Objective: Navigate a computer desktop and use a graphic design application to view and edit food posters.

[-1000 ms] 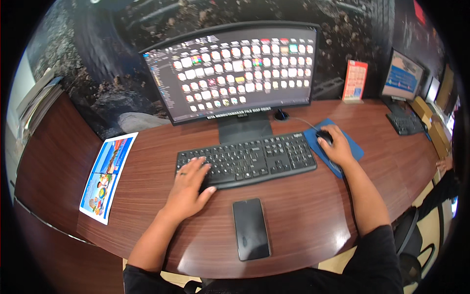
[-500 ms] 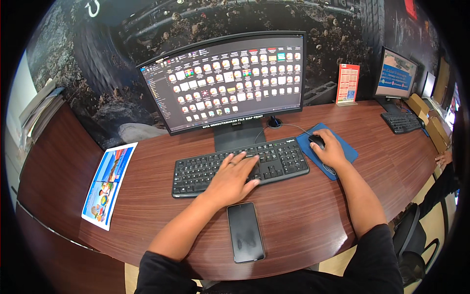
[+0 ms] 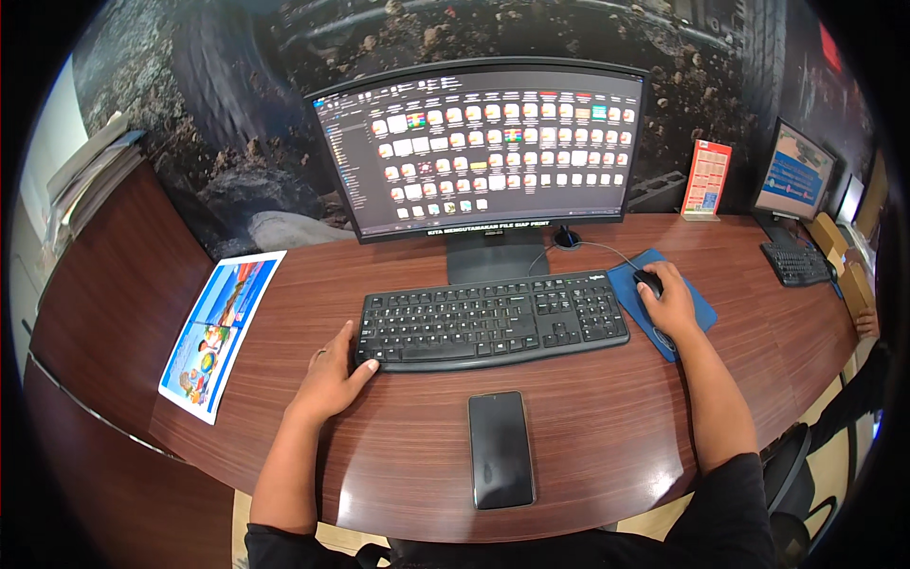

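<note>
A black keyboard (image 3: 493, 322) lies across the wooden desk (image 3: 398, 427). At its left end, my left hand (image 3: 332, 375) rests on the desk with the thumb at the keyboard's lower left corner and the fingers apart, holding nothing. My right hand (image 3: 670, 302) is wrapped over a black computer mouse (image 3: 650, 282), partly hidden under the fingers, on a blue mouse pad (image 3: 697, 308). Behind the keyboard stands a wide monitor (image 3: 483, 152) with a dark window full of file icons. A dark-screened smartphone (image 3: 500, 450) lies face up between my forearms.
To the left lies a colourful printed sheet (image 3: 220, 332), beside a brown cabinet (image 3: 114, 256) topped with stacked papers (image 3: 100, 185). A red and white stand-up card (image 3: 706, 180), second monitor (image 3: 794, 173) and second keyboard (image 3: 796, 264) are at the right. Another person's hand (image 3: 866, 322) shows at the far right.
My left hand has moved left, from above the keyboard to its left end. The right hand stays on the mouse. The whole view has shifted, so the desk items appear farther right.
</note>
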### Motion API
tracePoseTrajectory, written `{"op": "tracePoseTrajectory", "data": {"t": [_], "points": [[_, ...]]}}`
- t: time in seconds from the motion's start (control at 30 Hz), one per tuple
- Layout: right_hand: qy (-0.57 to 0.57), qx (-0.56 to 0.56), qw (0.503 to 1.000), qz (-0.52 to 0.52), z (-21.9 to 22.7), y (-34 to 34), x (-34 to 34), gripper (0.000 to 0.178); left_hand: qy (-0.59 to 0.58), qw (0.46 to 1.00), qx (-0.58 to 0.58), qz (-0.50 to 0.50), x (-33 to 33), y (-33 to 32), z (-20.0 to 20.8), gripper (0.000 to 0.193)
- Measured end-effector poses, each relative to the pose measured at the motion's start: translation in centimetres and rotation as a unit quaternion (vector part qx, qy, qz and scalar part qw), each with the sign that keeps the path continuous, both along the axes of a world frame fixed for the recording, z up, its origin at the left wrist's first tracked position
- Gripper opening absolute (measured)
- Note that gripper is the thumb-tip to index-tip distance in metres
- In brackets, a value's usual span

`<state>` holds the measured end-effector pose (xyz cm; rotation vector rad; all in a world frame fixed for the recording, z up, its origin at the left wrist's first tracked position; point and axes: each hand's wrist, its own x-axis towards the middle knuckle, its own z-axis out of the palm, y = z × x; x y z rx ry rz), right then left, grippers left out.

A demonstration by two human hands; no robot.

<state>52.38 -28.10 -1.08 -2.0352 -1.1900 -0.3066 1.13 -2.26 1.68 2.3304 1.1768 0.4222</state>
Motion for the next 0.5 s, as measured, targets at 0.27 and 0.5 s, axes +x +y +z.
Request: {"op": "tracePoseTrajectory", "data": {"t": [0.27,0.5], "points": [[-0.007,-0.005,1.000,0.012,-0.26,0.11,0.18,0.033,0.036,0.997,0.047,-0.044,0.67,-0.69,0.15,0.084],[-0.008,-0.001,0.999,0.048,-0.32,0.06,0.43,0.035,0.046,0.997,0.050,-0.040,0.70,-0.92,0.29,0.084]]}}
